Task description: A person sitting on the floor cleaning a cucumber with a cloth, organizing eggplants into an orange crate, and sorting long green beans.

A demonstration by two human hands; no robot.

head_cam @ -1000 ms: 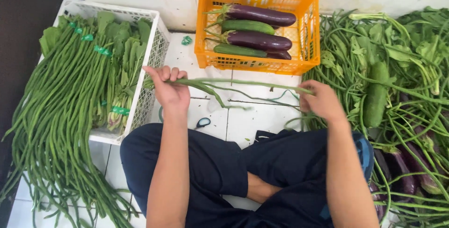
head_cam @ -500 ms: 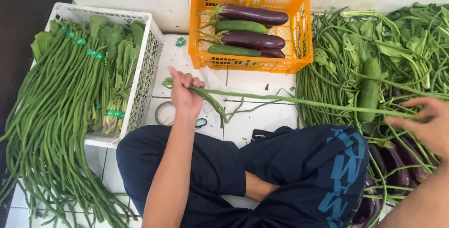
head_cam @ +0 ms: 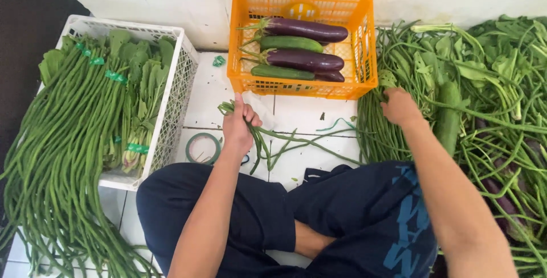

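Observation:
My left hand (head_cam: 238, 125) is closed around one end of a small bunch of long green beans (head_cam: 296, 139), which trails to the right over the white tiled floor. My right hand (head_cam: 400, 107) rests with its fingers in the loose pile of long beans (head_cam: 380, 135) at the right, beside a green cucumber (head_cam: 448, 117). I cannot tell if it grips any beans there. I sit cross-legged in dark blue shorts (head_cam: 342, 221) just behind both hands.
An orange crate (head_cam: 244, 44) by the wall holds purple eggplants (head_cam: 305, 29) and cucumbers. A white crate (head_cam: 174, 90) at the left carries tied bundles of long beans (head_cam: 68, 141) and leafy greens. A roll of green tape (head_cam: 203, 148) lies by my left hand. Leafy greens (head_cam: 501, 67) lie heaped at the right.
My right hand let go of the bunch's far end and reached right, then forward into the loose bean pile. My left hand kept the bunch and shifted slightly.

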